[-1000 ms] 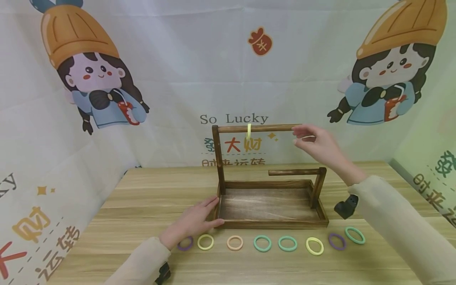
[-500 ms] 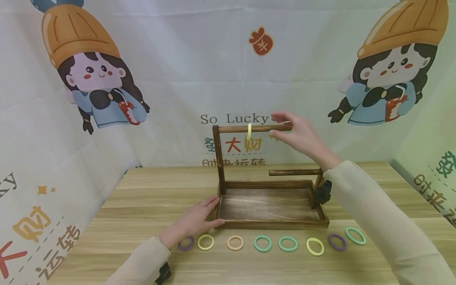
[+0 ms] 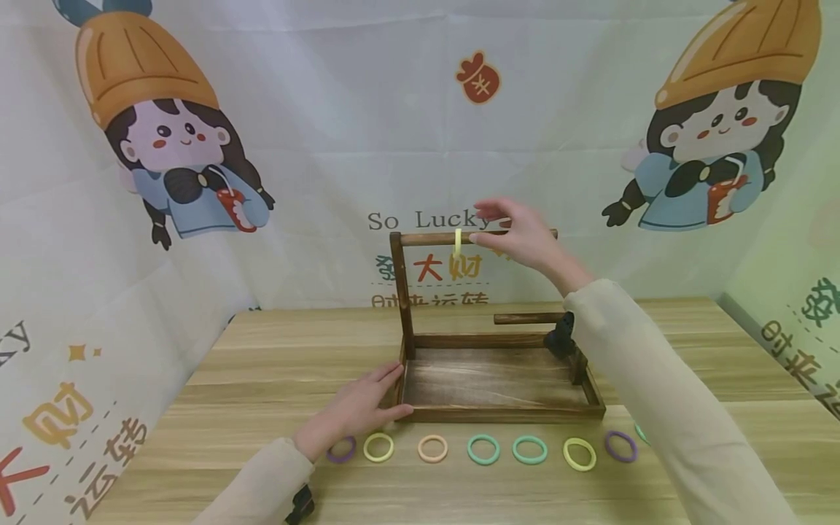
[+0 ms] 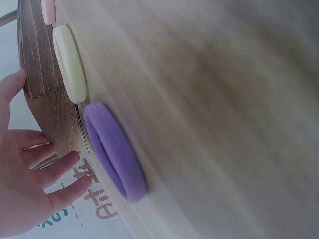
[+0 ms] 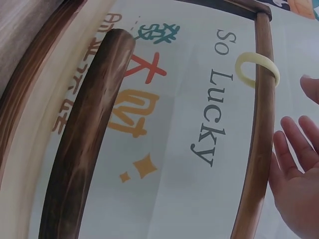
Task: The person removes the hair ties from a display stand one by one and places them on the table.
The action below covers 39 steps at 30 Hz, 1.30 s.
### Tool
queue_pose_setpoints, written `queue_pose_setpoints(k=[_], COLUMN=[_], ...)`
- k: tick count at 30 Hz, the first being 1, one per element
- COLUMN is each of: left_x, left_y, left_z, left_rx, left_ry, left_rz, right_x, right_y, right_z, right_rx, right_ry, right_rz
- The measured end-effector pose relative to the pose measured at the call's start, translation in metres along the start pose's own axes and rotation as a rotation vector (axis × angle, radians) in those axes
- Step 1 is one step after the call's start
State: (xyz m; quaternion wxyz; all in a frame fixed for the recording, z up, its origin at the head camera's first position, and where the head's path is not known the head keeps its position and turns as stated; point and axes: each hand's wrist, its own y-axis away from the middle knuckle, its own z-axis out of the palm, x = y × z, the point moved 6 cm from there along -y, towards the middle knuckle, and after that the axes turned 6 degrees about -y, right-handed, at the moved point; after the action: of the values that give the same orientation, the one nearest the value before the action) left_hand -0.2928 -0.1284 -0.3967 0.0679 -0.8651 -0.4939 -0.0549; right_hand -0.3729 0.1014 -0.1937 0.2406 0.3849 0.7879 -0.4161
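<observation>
A yellow ring (image 3: 458, 242) hangs on the upper bar (image 3: 429, 239) of a dark wooden rack with a tray base (image 3: 499, 415). My right hand (image 3: 525, 237) is at this bar, just right of the ring, thumb and fingers spread apart. In the right wrist view, a gap shows between the fingers and the yellow ring (image 5: 273, 67), and the hand holds nothing. My left hand (image 3: 354, 405) rests with extended fingers against the tray's left end. Close by it on the table lie a purple ring (image 4: 117, 154) and a pale yellow ring (image 4: 75, 74).
A shorter lower bar (image 3: 525, 319) juts left from the rack's right post. Along the table front lie a peach ring (image 3: 432, 459), several green, yellow and purple rings; my right sleeve (image 3: 650, 379) partly covers the rightmost green one. A printed cloth (image 3: 328, 146) hangs behind.
My right hand has moved left along the upper bar, from its free end to near the yellow ring. The left hand and the rings have stayed put.
</observation>
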Motion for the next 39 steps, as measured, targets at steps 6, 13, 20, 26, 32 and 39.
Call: queue_pose_setpoints(k=[6,13,20,26,32,39], left_x=[0.0,0.002,0.001,0.002,0.001,0.0], left_y=[0.0,0.0,0.0,0.0,0.001,0.001], left_z=[0.0,-0.002,-0.002,-0.002,-0.002,-0.001], left_rx=[0.005,0.008,0.008,0.003,0.006,0.009], left_ry=[0.006,0.012,0.004,0.005,0.0,0.001], left_rz=[0.0,0.007,0.002,0.0,-0.003,0.0], right_x=[0.001,0.003,0.005,0.009,0.012,0.012], right_y=[-0.007,-0.012,-0.015,-0.016,-0.015,-0.015], right_z=[0.008,0.017,0.025,0.031,0.035,0.037], right_rx=[-0.019,-0.062,-0.119,-0.152,-0.155,-0.154], right_ry=[0.01,0.032,0.079,0.121,0.196,0.341], right_rz=[0.046,0.09,0.113,0.108,0.116,0.107])
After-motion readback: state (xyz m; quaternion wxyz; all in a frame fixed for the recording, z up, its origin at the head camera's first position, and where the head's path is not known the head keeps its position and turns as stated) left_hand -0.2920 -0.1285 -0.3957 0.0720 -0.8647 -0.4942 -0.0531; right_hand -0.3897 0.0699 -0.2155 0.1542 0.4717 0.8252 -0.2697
